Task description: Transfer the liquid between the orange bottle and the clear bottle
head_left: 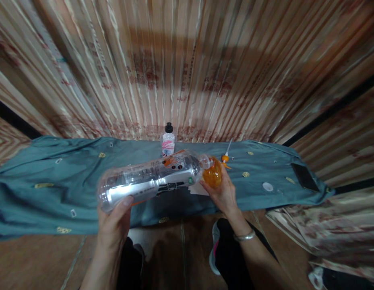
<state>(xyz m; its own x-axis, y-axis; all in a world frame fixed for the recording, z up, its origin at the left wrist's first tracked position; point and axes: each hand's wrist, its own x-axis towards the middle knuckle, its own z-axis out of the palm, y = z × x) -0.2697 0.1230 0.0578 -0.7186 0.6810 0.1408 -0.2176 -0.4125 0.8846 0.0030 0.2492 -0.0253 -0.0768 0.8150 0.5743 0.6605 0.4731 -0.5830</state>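
Dim warm light over me, glare on the clear bottle [150, 179], curtain streaked and bowed at the edges

Striped curtain [187, 68] behind a teal-clothed table [54, 189]; brown floor [38, 262].

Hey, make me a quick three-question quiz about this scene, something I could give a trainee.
1. True or false: the large clear plastic bottle is standing upright on the blue cloth.
2. Which hand grips the bottle's base end? A) left hand B) right hand C) neither
3. Fill in: the small bottle at the back of the cloth has a ____ cap.

Key:
1. False; it is held on its side, above the cloth.
2. A; the right hand is at the neck end, holding an orange object against the mouth.
3. Black.
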